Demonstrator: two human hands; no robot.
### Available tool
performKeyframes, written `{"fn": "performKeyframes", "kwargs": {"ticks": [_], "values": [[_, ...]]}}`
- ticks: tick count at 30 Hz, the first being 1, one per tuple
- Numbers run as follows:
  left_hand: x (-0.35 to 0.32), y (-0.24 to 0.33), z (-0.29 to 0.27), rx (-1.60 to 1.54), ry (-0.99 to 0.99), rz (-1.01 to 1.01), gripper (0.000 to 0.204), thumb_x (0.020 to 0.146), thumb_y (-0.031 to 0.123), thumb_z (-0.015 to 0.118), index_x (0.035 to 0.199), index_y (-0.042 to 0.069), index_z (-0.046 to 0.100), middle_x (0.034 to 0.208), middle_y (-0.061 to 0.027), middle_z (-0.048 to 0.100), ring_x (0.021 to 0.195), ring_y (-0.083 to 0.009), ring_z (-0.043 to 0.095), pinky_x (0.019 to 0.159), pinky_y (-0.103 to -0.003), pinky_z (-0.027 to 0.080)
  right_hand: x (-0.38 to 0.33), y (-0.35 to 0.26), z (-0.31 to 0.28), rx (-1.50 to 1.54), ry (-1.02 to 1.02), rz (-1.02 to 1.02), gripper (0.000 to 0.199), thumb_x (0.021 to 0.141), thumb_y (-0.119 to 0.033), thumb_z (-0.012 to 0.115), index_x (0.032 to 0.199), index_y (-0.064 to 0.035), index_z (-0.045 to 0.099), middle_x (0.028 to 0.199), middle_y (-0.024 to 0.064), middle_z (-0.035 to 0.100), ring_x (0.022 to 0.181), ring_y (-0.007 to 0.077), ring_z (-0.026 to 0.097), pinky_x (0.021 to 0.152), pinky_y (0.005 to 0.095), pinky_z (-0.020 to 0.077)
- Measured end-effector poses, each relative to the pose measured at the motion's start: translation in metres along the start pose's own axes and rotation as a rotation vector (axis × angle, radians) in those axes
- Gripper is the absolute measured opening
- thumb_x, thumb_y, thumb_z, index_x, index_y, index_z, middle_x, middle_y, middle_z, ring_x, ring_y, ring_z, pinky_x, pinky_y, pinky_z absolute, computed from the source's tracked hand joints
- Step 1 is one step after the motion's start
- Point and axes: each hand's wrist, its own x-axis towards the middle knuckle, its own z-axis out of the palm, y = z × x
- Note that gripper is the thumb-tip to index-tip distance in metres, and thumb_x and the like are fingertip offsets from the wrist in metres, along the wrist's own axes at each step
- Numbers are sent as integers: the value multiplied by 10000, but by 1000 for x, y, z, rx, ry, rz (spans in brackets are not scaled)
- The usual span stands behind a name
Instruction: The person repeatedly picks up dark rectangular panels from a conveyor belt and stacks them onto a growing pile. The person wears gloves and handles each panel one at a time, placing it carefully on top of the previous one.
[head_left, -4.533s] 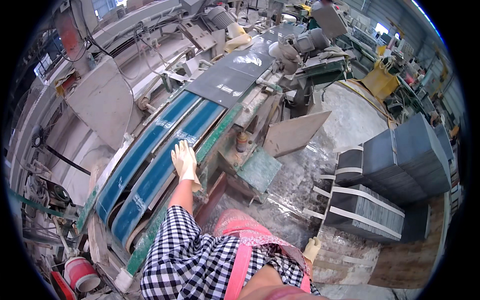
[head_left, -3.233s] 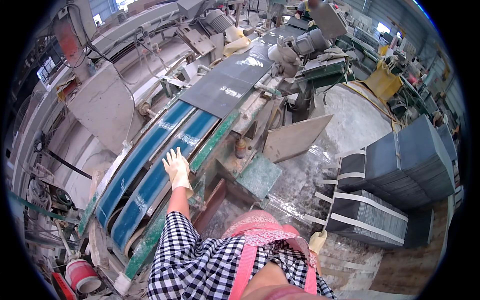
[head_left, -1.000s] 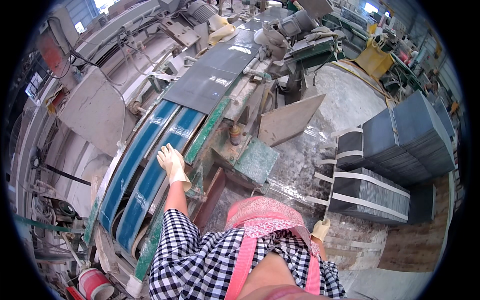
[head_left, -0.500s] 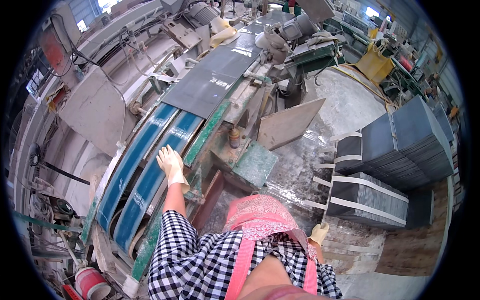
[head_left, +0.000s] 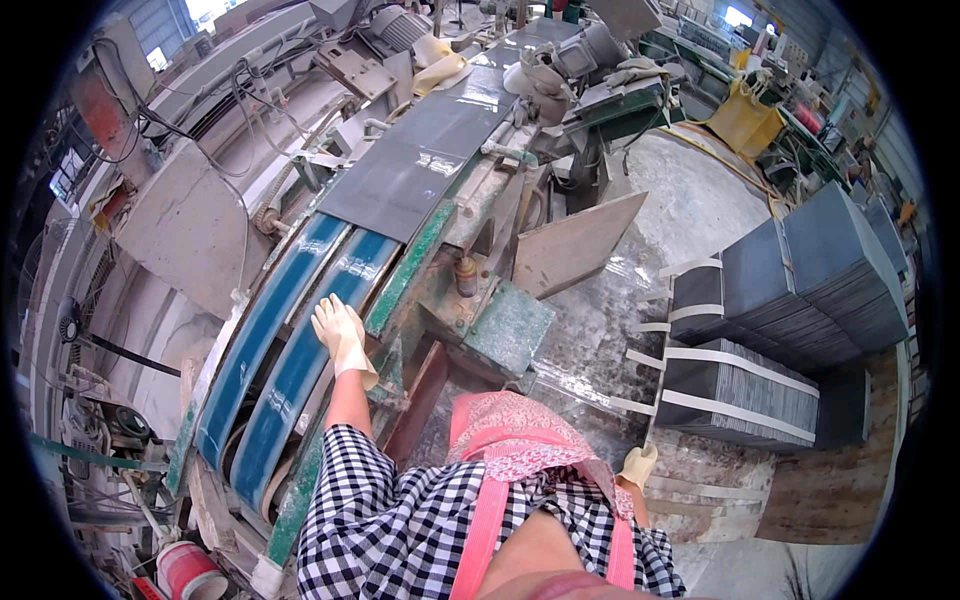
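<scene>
My left hand (head_left: 338, 328), in a pale rubber glove, lies flat and open on the right one of two wet blue conveyor belts (head_left: 300, 350). A dark grey slab (head_left: 420, 165) rides on the belts a little farther along, apart from the hand. My right hand (head_left: 638, 466), also gloved, hangs at my side with nothing in it, close to a strapped stack of dark tiles (head_left: 740, 392).
A green metal frame (head_left: 405, 272) edges the conveyor on my right. A leaning board (head_left: 575, 245) and a green plate (head_left: 508, 330) stand beside it. More tile stacks (head_left: 820, 270) fill the right. A red bucket (head_left: 188, 572) sits low left.
The dark slab has travelled along the belts toward my left hand. My left hand has stayed flat on the belt, shifting only slightly. The right hand still hangs at my side.
</scene>
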Motion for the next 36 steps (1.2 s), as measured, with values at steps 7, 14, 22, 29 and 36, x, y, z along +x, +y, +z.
{"fn": "performKeyframes", "kwargs": {"ticks": [7, 14, 22, 29, 36], "values": [[0, 1, 3, -23, 23, -1, 441, 932, 254, 540, 1324, 54, 565, 1311, -165, 593, 1258, -370, 501, 1140, -481, 284, -2, -1, 2, 43, -12, 61, 531, 855, -110, 489, 1337, 107, 438, 1153, 238, 601, 1040, 303, 589, 910, 371, 456], [-1, -3, 9, -17, 37, -2, 435, 931, 249, 537, 1314, 45, 568, 1281, -173, 592, 1227, -386, 505, 1132, -488, 292, -13, -30, -6, 60, -121, 219, 579, 902, -107, 458, 1453, 36, 353, 1418, 216, 490, 1258, 290, 516, 1042, 359, 407], [-5, -7, 19, -5, 131, 21, 419, 924, 232, 553, 1294, 37, 586, 1268, -184, 603, 1209, -403, 517, 1115, -495, 317, -21, -37, -1, 54, 32, 75, 522, 837, -109, 503, 1308, 115, 485, 1071, 248, 645, 984, 326, 624, 883, 387, 475], [-3, -6, 21, -32, 165, 31, 414, 914, 228, 566, 1283, 43, 596, 1243, -190, 612, 1200, -408, 521, 1106, -499, 330, -25, -49, -6, 23, 4, 55, 533, 830, -113, 493, 1309, 119, 491, 1112, 297, 641, 1054, 376, 622, 931, 405, 463], [-4, -8, 26, -17, 164, 12, 433, 904, 254, 575, 1284, 48, 594, 1235, -185, 610, 1198, -404, 518, 1114, -498, 321, -28, -63, -5, 17, 10, 82, 511, 827, -117, 489, 1279, 120, 511, 1102, 302, 641, 1042, 389, 623, 924, 408, 463]]}}
